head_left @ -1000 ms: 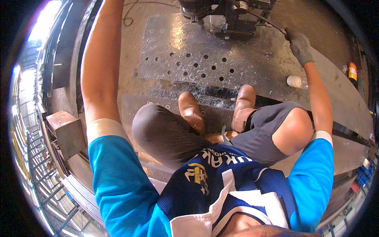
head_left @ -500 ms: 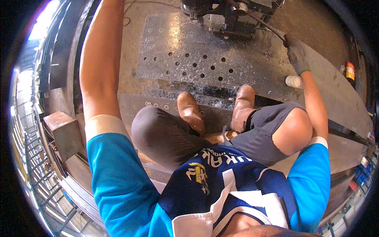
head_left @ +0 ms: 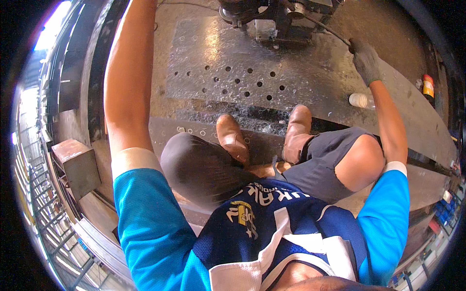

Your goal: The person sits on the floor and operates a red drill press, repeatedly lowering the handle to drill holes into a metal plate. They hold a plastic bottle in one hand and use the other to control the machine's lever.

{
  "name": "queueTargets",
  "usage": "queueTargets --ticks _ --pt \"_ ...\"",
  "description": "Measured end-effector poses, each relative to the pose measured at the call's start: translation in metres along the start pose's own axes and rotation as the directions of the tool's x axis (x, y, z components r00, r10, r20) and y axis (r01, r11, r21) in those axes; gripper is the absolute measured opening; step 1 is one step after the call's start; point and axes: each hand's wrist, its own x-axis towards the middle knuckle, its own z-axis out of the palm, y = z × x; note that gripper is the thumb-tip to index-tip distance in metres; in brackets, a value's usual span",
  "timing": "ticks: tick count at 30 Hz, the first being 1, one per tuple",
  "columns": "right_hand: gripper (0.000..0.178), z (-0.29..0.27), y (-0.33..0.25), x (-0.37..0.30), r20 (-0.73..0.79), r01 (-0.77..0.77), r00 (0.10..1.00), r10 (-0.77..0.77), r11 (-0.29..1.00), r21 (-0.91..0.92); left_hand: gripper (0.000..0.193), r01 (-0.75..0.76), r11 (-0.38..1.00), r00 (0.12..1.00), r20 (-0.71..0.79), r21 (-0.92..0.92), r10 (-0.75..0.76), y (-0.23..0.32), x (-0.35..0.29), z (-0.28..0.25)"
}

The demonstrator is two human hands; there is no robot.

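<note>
My right hand point(head_left: 366, 62), in a dark grey work glove, is closed round the outer end of a thin metal lever point(head_left: 326, 30). That lever runs up and left into a dark drilling machine point(head_left: 286, 26), cut off by the upper edge. The machine stands on a large steel plate point(head_left: 194, 48) with several round holes, scattered with shiny metal chips. My left arm point(head_left: 128, 82) stretches up past the upper edge at the left of the machine. Its hand is out of sight.
A whitish ribbed cylinder point(head_left: 361, 101) lies near my right forearm. Farther right is a yellow and red container point(head_left: 428, 86). My boots point(head_left: 298, 121) rest on the near side of the holes. A rusty metal box point(head_left: 76, 167) sits at the left, and a cable point(head_left: 189, 5) trails at the top.
The whole view has shifted slightly, with the machine and plate a little farther up and left. My right hand stays on the lever, with hardly any movement relative to the machine.
</note>
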Motion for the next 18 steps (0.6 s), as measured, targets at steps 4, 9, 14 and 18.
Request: queueTargets --ticks 4,9,14,18 --pt "0.033 0.008 -0.007 -0.014 0.047 -0.053 0.998 0.050 0.996 0.065 0.091 0.000 0.999 1.000 0.007 0.042 0.000 -0.006 0.007 -0.002" --pt "0.029 -0.004 -0.016 -0.019 0.222 -0.161 0.966 0.130 0.979 0.127 0.091 -0.146 0.988 0.989 0.027 0.048 0.145 -0.020 0.015 -0.003" --pt "0.035 -0.004 -0.032 -0.021 0.103 -0.055 0.994 0.040 0.987 0.148 0.091 -0.060 0.995 0.995 0.070 -0.082 0.066 -0.020 0.018 -0.006" --pt "0.039 0.022 -0.022 -0.035 -0.138 0.117 0.985 -0.101 0.986 0.117 0.090 -0.007 0.998 0.996 0.083 -0.068 0.013 -0.018 0.022 -0.002"
